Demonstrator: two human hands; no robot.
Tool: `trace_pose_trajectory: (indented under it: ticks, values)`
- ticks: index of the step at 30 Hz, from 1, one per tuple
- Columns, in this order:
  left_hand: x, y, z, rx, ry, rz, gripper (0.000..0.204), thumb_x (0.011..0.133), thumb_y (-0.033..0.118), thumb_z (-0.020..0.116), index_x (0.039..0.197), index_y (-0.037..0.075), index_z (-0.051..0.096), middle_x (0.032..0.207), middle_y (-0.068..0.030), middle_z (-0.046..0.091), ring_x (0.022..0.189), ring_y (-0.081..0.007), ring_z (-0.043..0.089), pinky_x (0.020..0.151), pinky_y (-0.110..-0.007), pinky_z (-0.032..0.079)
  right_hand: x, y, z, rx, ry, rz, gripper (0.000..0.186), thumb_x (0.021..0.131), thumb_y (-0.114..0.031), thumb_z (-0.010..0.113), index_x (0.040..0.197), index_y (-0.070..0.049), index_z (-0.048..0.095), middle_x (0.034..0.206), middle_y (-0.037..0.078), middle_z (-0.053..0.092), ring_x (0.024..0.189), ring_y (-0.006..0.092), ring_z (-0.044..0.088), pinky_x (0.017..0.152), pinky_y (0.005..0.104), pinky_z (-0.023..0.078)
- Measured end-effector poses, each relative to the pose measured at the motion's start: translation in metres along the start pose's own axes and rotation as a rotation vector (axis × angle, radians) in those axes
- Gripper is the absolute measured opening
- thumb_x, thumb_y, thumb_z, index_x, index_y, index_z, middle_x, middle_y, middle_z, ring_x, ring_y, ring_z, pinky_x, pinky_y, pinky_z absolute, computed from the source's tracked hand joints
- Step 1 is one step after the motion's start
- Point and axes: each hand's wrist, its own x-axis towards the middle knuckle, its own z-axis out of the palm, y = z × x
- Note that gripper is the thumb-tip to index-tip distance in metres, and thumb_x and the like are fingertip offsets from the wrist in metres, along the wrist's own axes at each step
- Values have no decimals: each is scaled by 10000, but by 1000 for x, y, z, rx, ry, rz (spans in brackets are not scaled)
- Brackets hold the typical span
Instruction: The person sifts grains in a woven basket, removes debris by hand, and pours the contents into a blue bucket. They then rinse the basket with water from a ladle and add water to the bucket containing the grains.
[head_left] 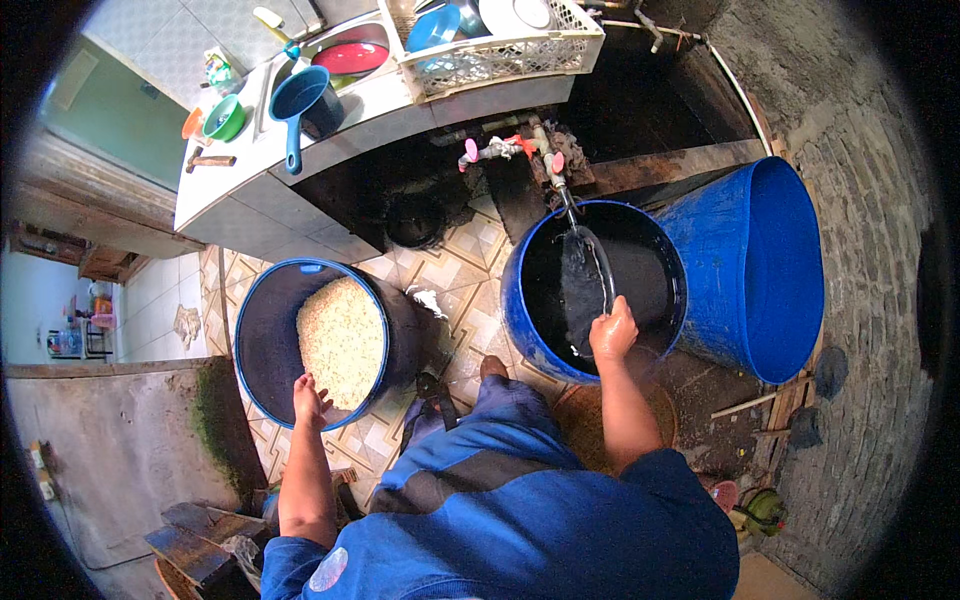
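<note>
My left hand (311,400) is at the near rim of a blue drum (262,345), its fingers partly spread and holding nothing. Pale, grain-like pieces (342,340) are heaped against the drum's right side. On the right, my wet right hand (613,332) is closed over the near part of a second blue drum (527,345) with dark water (645,265) inside. A shiny, curved band runs from the tap down to this hand; I cannot tell whether it is a clear hose or water. Above the drum is the metal tap (558,172) with a pink handle.
A large blue barrel (785,270) lies tilted beside the water drum. Behind stands a tiled counter (245,215) with a blue dipper (305,105), a green bowl (224,118) and a dish crate (500,62). A rough wall (880,300) bounds the right side.
</note>
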Motion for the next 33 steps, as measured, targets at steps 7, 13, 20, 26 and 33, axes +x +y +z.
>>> trace_pose_trajectory:
  ticks: [7, 13, 20, 26, 33]
  values:
    - [6, -10, -6, -41, -22, -17, 304, 1001, 378, 486, 1251, 205, 471, 1268, -16, 510, 1002, -263, 546, 761, -448, 490, 11, 9, 16, 298, -13, 280, 168, 692, -14, 560, 858, -32, 574, 776, 230, 649, 790, 444, 640, 735, 497, 480]
    - [12, -16, -15, -32, -29, -10, 263, 997, 357, 495, 1213, 207, 486, 1240, -12, 528, 988, -258, 554, 754, -443, 485, 36, 71, 15, 1171, -63, 663, 439, 613, 88, 491, 1039, 12, 562, 842, 64, 587, 720, 227, 569, 702, 372, 483]
    - [16, -19, -18, -26, -14, -44, 231, 992, 316, 480, 1200, 216, 498, 1186, -12, 530, 990, -248, 554, 759, -431, 488, 18, 68, -40, 1420, -24, 785, 719, 556, 66, 488, 1272, 14, 449, 1093, 158, 565, 1000, 349, 575, 920, 501, 477]
    - [21, -20, -14, -13, -49, -37, 323, 987, 359, 487, 1264, 191, 476, 1267, -51, 502, 1049, -296, 552, 814, -462, 477, 7, 38, -82, 1396, 1, 814, 850, 556, 84, 492, 1387, -5, 335, 1171, 175, 531, 1051, 363, 560, 953, 508, 463]
    - [21, -34, -13, -80, -55, -66, 226, 983, 315, 489, 1181, 207, 503, 1163, -14, 530, 973, -244, 553, 738, -397, 488, -6, -2, -135, 1410, -141, 565, 698, 581, 79, 461, 1272, -15, 507, 1144, 133, 608, 1022, 335, 614, 918, 487, 509]
